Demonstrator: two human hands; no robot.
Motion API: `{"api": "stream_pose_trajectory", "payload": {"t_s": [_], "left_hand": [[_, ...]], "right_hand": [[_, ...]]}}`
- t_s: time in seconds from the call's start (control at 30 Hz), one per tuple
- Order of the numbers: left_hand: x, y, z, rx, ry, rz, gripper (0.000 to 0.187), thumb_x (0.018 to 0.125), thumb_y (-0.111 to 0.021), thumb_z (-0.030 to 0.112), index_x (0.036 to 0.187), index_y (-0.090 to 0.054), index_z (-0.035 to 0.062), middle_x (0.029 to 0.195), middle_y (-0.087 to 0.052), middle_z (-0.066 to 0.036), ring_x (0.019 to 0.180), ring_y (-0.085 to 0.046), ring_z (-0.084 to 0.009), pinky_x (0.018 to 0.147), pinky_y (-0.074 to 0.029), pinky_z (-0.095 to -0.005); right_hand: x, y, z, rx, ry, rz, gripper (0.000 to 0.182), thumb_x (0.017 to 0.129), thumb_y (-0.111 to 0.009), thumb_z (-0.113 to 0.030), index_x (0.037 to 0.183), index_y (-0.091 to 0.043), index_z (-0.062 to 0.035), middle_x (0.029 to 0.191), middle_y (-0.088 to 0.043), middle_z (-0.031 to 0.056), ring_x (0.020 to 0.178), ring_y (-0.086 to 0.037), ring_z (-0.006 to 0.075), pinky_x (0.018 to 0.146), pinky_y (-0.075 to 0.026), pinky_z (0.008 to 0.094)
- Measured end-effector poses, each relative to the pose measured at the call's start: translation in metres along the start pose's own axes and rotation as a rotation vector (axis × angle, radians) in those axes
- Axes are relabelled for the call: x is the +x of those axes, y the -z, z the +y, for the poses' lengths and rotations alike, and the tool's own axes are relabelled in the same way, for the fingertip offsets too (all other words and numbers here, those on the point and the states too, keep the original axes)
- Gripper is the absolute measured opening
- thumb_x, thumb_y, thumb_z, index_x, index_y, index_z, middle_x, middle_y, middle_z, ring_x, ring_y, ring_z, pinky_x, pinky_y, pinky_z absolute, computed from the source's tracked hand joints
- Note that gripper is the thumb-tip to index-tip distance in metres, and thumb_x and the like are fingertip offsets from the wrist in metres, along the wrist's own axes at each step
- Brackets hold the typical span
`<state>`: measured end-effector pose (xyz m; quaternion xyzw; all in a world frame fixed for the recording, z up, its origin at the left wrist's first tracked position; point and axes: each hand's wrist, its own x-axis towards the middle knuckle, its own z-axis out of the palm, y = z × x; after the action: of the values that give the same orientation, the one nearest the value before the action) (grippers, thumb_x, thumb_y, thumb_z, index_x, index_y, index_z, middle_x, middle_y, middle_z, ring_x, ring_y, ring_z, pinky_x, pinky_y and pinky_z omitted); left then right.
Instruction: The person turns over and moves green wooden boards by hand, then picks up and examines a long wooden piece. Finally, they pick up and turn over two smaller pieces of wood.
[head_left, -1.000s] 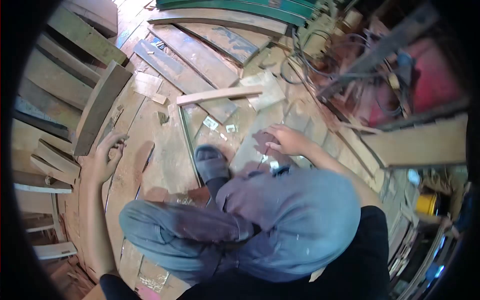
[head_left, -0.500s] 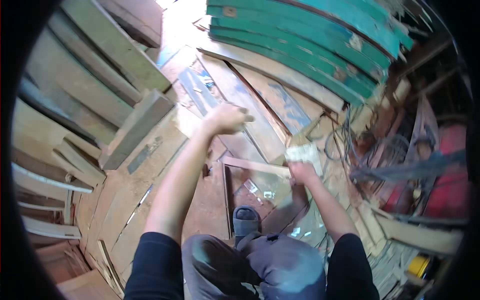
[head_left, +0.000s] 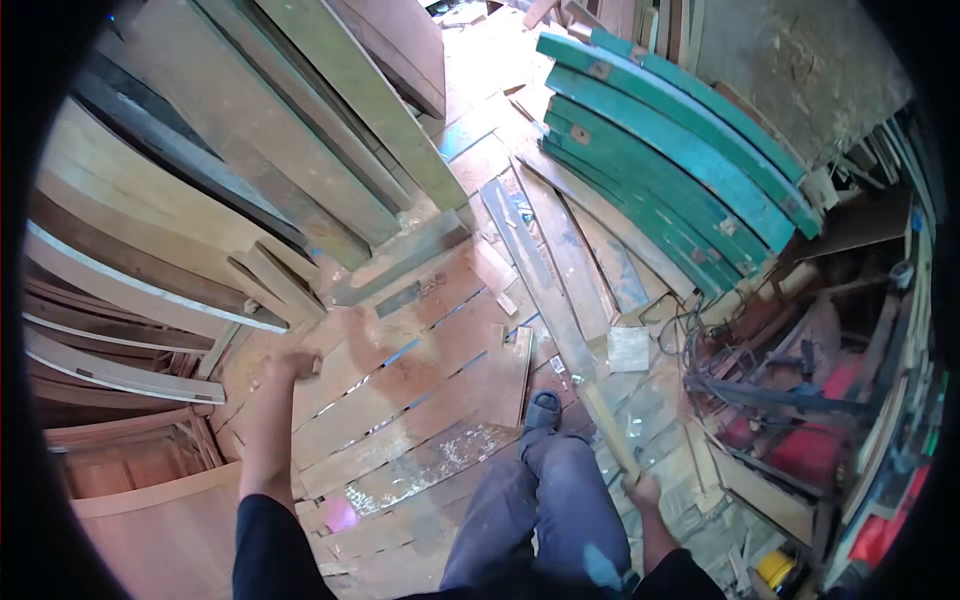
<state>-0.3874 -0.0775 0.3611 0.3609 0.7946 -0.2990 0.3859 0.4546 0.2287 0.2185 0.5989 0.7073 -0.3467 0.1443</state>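
My right hand [head_left: 643,490], low at the right beside my leg, is closed around the near end of a long wooden strip [head_left: 610,428]. The strip slants forward and left over the floorboards, and its far part looks greyer. Out to the left, my left hand [head_left: 290,366] is above the floor with its fingers curled in. Whether a small piece is in those fingers I cannot make out. A short brown board [head_left: 508,378] lies by my sandalled foot [head_left: 542,408]. Beyond the strip, a pale square block [head_left: 628,349] rests on the floor.
Green curved slats [head_left: 660,160] are stacked ahead on the right. Large boards [head_left: 270,130] lean at the left, with a wooden beam [head_left: 405,258] at their foot. Cables [head_left: 690,335] and red clutter [head_left: 800,400] lie to the right. The plank floor [head_left: 400,420] has gaps.
My left hand has moved from the middle far out to the left. The right hand has drawn back toward my body with a wooden strip. My view is now higher and wider.
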Motion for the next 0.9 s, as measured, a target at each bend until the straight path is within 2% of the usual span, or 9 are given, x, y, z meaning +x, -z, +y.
{"api": "stream_pose_trajectory", "payload": {"t_s": [0.07,0.13,0.23,0.4,0.57,0.63,0.73,0.83,0.9], "left_hand": [[-0.096,-0.029,-0.002,-0.095,0.040,-0.240,0.049,0.081,-0.069,0.041,0.125,-0.062,0.0183,0.124,-0.065,-0.012,0.117,-0.060,-0.0311,0.099,-0.048,-0.0443],[-0.179,-0.078,0.002,-0.358,0.055,-0.105,0.046,0.084,-0.068,0.038,0.124,-0.063,0.0163,0.120,-0.067,-0.014,0.112,-0.064,-0.0302,0.095,-0.051,-0.0426],[-0.284,-0.118,0.047,-0.780,0.090,-0.175,0.041,0.087,-0.064,0.032,0.125,-0.063,0.0151,0.112,-0.071,-0.016,0.103,-0.068,-0.0286,0.089,-0.054,-0.0389],[-0.383,-0.145,0.096,-0.842,-0.089,-0.180,0.041,0.090,-0.062,0.024,0.127,-0.061,0.0090,0.111,-0.070,-0.017,0.091,-0.070,-0.0216,0.083,-0.055,-0.0378],[-0.409,-0.151,0.104,-1.152,0.062,-0.062,0.037,0.091,-0.060,0.027,0.125,-0.064,0.0128,0.104,-0.072,-0.014,0.091,-0.069,-0.0186,0.084,-0.054,-0.0351],[-0.420,-0.121,0.101,-1.075,0.081,-0.054,0.036,0.091,-0.058,0.026,0.124,-0.064,0.0133,0.105,-0.072,-0.013,0.092,-0.069,-0.0175,0.085,-0.053,-0.0345],[-0.404,-0.122,0.088,-1.096,0.079,-0.018,0.035,0.090,-0.059,0.024,0.123,-0.065,0.0133,0.108,-0.071,-0.013,0.095,-0.068,-0.0184,0.087,-0.053,-0.0352],[-0.370,-0.134,0.069,-1.151,0.015,0.042,0.040,0.086,-0.062,0.026,0.123,-0.064,0.0116,0.107,-0.071,-0.014,0.099,-0.067,-0.0253,0.090,-0.052,-0.0385],[-0.345,-0.118,0.055,-1.208,0.018,-0.017,0.039,0.086,-0.062,0.025,0.123,-0.065,0.0112,0.107,-0.071,-0.014,0.098,-0.067,-0.0249,0.089,-0.052,-0.0379]], "right_hand": [[-0.096,0.043,-0.004,-0.179,-0.135,-0.103,0.041,0.071,-0.074,-0.039,0.090,-0.069,-0.0027,0.085,-0.070,0.0219,0.083,-0.069,0.0412,0.076,-0.055,0.0501],[-0.171,0.080,-0.017,-0.191,-0.253,-0.073,0.038,0.070,-0.073,-0.035,0.086,-0.068,-0.0014,0.082,-0.069,0.0221,0.082,-0.069,0.0423,0.075,-0.055,0.0497],[-0.245,0.104,-0.006,-0.157,-0.255,0.013,0.036,0.069,-0.074,-0.034,0.082,-0.069,-0.0013,0.079,-0.069,0.0211,0.078,-0.069,0.0427,0.072,-0.056,0.0496],[-0.241,0.153,-0.053,-0.200,-0.350,-0.033,0.044,0.069,-0.075,-0.038,0.093,-0.073,-0.0008,0.085,-0.070,0.0251,0.085,-0.070,0.0414,0.075,-0.054,0.0506],[-0.131,0.219,-0.215,-0.098,-0.064,0.047,0.042,0.072,-0.075,-0.030,0.094,-0.070,0.0058,0.091,-0.070,0.0272,0.087,-0.071,0.0385,0.078,-0.054,0.0447],[-0.108,0.243,-0.294,0.498,0.391,0.348,0.026,0.076,-0.073,-0.017,0.088,-0.066,0.0055,0.079,-0.070,0.0192,0.073,-0.071,0.0283,0.065,-0.054,0.0389],[-0.098,0.296,-0.402,0.736,0.464,0.254,0.012,0.079,-0.069,-0.007,0.083,-0.063,0.0028,0.072,-0.066,0.0107,0.062,-0.065,0.0170,0.057,-0.049,0.0327],[-0.059,0.277,-0.438,0.819,0.483,0.232,0.012,0.081,-0.068,-0.009,0.078,-0.062,0.0010,0.065,-0.061,0.0058,0.056,-0.058,0.0126,0.053,-0.046,0.0291],[-0.061,0.283,-0.466,0.681,0.260,0.122,0.015,0.080,-0.069,-0.012,0.080,-0.064,0.0021,0.066,-0.064,0.0086,0.059,-0.063,0.0163,0.055,-0.049,0.0315]]}}
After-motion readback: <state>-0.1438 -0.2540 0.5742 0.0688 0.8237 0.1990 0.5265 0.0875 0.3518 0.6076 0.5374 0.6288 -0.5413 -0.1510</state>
